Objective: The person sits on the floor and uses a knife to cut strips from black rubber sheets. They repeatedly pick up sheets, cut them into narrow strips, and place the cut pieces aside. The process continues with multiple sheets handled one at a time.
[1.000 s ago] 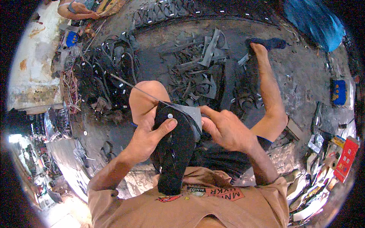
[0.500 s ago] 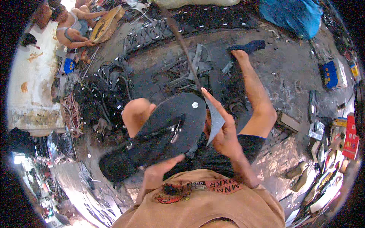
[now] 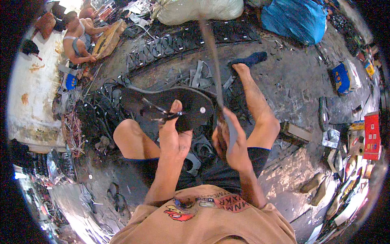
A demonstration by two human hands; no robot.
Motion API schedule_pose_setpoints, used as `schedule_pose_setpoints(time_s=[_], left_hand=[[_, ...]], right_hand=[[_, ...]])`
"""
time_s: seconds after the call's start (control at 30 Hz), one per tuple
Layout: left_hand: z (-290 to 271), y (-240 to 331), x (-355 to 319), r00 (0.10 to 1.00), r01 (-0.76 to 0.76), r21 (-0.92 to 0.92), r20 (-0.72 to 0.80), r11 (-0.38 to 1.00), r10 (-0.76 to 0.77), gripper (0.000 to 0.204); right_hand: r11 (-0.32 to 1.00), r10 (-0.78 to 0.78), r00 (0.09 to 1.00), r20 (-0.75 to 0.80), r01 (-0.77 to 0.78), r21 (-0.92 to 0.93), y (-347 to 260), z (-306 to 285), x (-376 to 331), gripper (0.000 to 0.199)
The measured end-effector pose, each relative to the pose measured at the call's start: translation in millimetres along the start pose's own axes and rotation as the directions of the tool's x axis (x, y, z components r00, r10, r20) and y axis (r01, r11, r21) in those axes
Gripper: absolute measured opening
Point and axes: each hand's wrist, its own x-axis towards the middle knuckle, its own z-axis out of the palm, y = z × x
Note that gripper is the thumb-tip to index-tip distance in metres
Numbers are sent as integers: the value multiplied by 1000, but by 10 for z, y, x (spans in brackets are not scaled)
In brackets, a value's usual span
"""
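A black thong sandal [image 3: 189, 95] lies across my left hand [image 3: 175, 136], its sole edge toward my right hand. The left thumb presses on the sole beside the dark straps, which have shiny trim; the other fingers are mostly hidden underneath. On the sole is a small round white sticker. My right hand [image 3: 231, 142] is closed just right of the sandal. From its fingers a long, narrow dark strip [image 3: 215, 65], blurred, reaches forward; whether it is a blade cannot be told. A flat grey piece [image 3: 232, 128] lies along the same fingers.
Dark cut scraps [image 3: 199, 75] lie on the floor ahead, before a row of black sandals [image 3: 178, 44]. Farther off are a pale sack [image 3: 199, 10] and a blue bag [image 3: 294, 22]. Another person [image 3: 77, 40] sits far left holding a board. A red box [image 3: 371, 136] stands at right.
The sandal has swung round, its far end moving from lower left to upper left. My left hand has come forward, its thumb now on the sole. The strip has shifted right in view.
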Motion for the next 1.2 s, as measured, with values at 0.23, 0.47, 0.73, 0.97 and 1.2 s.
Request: schedule_pose_setpoints(time_s=[0.23,0.47,0.73,0.97,1.2], left_hand=[[-246,-4,-197,997,56,59,-46,997,-54,30],[-663,63,-478,930,326,431,-309,841,-202,48],[-788,134,-589,984,173,396,-105,902,-143,73],[-1014,532,-608,948,-279,834,317,475,0,57],[-693,1200,-723,929,-241,955,279,-173,242,61]], right_hand=[[705,182,978,-104,-203,-679,255,-436,-1338,26],[585,330,944,12,-194,-787,164,-562,-877,26],[653,409,875,258,-84,-752,154,-290,-344,24],[825,387,906,172,-257,-502,338,378,-277,21],[927,372,855,-361,-322,192,662,141,121,44]])
